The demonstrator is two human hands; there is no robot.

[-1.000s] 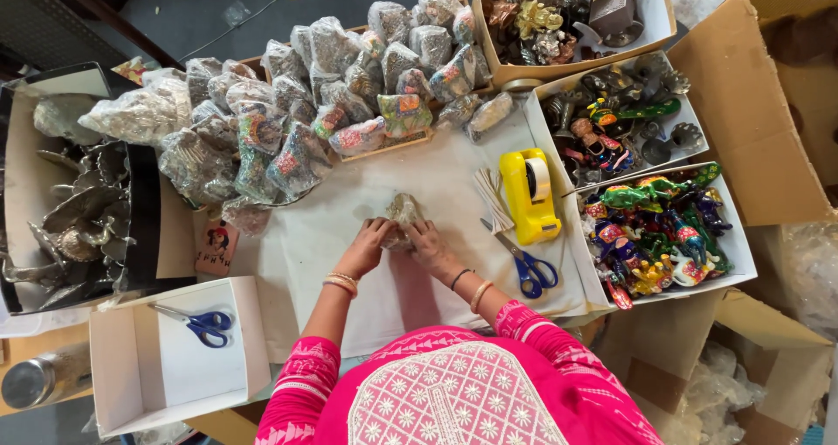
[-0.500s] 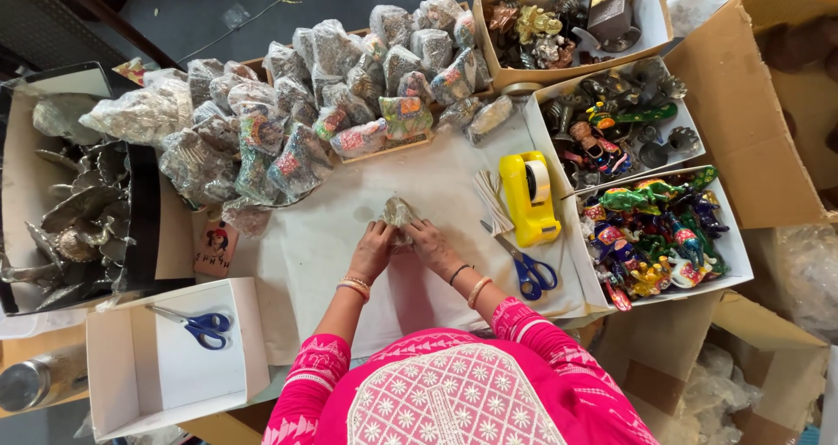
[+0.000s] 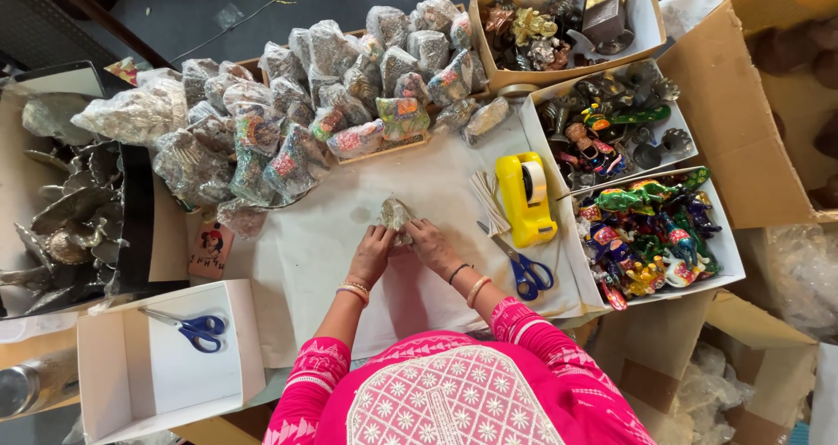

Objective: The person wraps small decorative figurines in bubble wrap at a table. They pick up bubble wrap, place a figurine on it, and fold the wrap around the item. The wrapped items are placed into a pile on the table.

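Note:
On the white paper-covered table (image 3: 305,253), both my hands hold one small figurine wrapped in clear plastic (image 3: 394,213). My left hand (image 3: 373,251) grips its left side and my right hand (image 3: 430,243) its right side, fingers curled on the wrap. Bangles sit on both wrists, and pink sleeves show below. A yellow tape dispenser (image 3: 524,197) and blue-handled scissors (image 3: 524,269) lie just right of my right hand.
A heap of plastic-wrapped figurines (image 3: 314,105) fills the far side. White boxes of colourful figurines (image 3: 650,227) and dark ones (image 3: 559,22) stand at right. A white box (image 3: 166,358) with blue scissors (image 3: 196,327) sits near left. Metal pieces (image 3: 61,218) lie far left.
My hands have stayed on the wrapped figurine, shifting only slightly on it. Nothing else on the table has moved.

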